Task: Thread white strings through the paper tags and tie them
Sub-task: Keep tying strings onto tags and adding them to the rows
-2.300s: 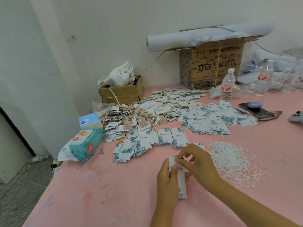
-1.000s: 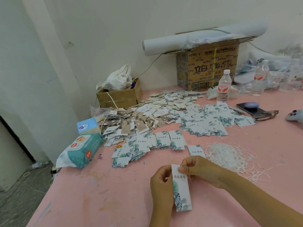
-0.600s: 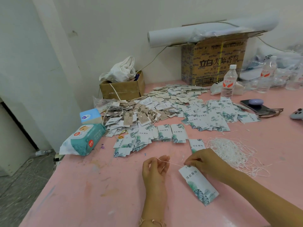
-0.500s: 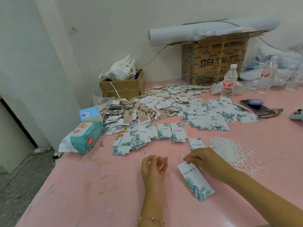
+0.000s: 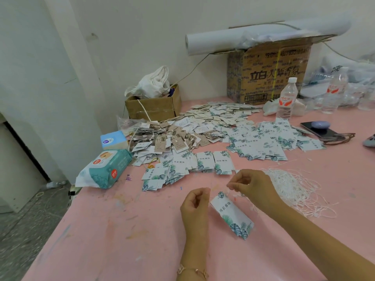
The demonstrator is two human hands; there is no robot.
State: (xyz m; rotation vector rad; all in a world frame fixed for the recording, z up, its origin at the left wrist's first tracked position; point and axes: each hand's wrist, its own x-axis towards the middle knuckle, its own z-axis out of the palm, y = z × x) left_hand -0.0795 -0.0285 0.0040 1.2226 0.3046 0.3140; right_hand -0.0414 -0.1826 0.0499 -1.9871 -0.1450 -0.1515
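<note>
The brown carton (image 5: pixel 269 72) at the back is printed 立白 in bold black; its smaller lines blur. The paper tag (image 5: pixel 231 216) (white card, green leaf print at its lower end) carries four characters I cannot read for sure. It sits tilted between my hands, over the pink worktop (image 5: pixel 121 240). My right hand (image 5: pixel 253 185) pinches a thin white string (image 5: pixel 227 192) that runs to the tag's top corner. My left hand (image 5: pixel 194 203) is curled, thumb against forefinger; whether string lies in that pinch I cannot tell. The loose tangle of strings (image 5: pixel 294 187) lies just beside my right wrist
</note>
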